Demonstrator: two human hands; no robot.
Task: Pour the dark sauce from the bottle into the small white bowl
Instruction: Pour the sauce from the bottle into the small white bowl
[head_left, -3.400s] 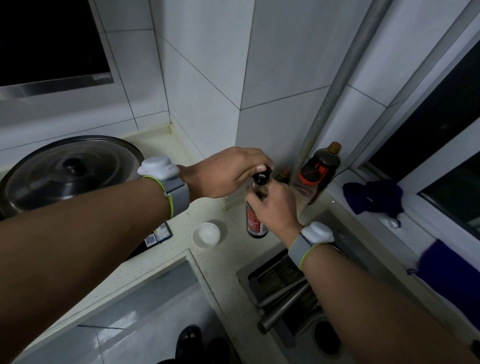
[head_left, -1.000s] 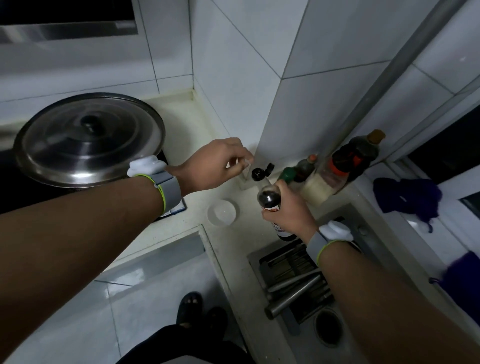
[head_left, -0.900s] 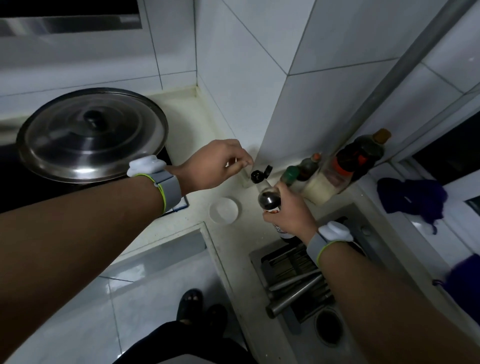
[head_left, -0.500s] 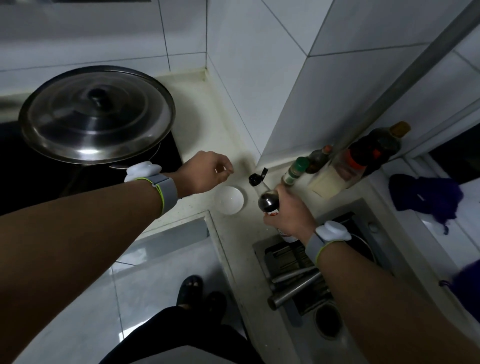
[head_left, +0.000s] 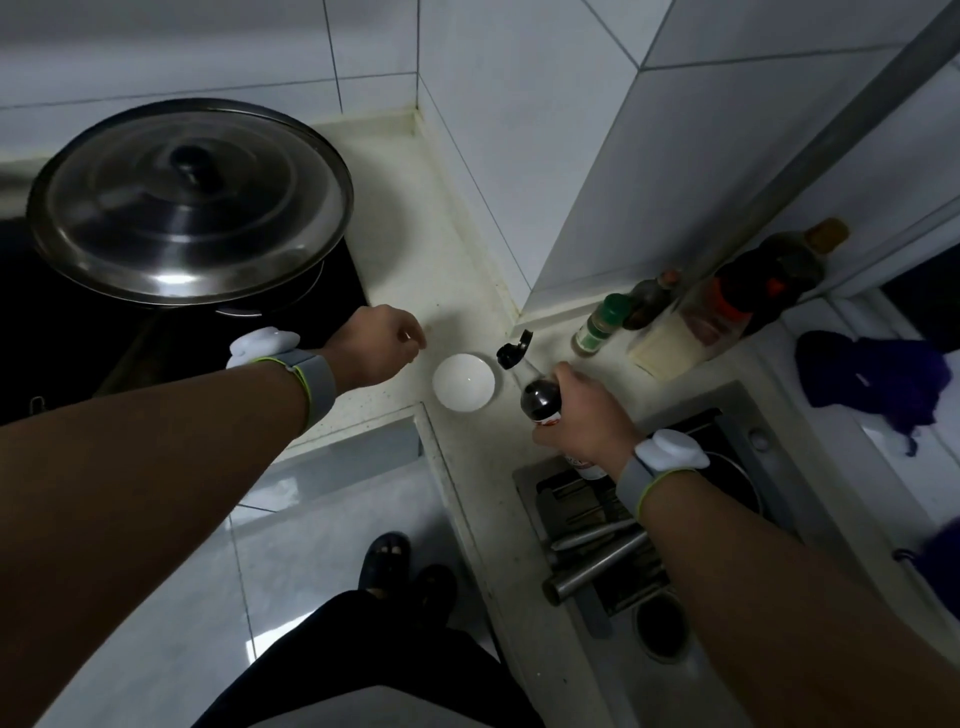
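Observation:
The small white bowl sits on the pale counter near its front edge and looks empty. My right hand grips the dark sauce bottle around its body, just right of the bowl. The bottle leans toward the bowl, its black flip cap hanging open beside the bowl's rim. No sauce shows in the air. My left hand hovers just left of the bowl, fingers curled loosely, holding nothing.
A large steel lid covers a pan on the black stove at the left. Several condiment bottles stand in the wall corner at the right. A sink with metal utensils lies below my right arm. A dark blue cloth rests at the far right.
My left hand opened the flip cap, then let go and dropped to the left of the bowl. My right hand carried the bottle closer to the bowl and leaned it that way.

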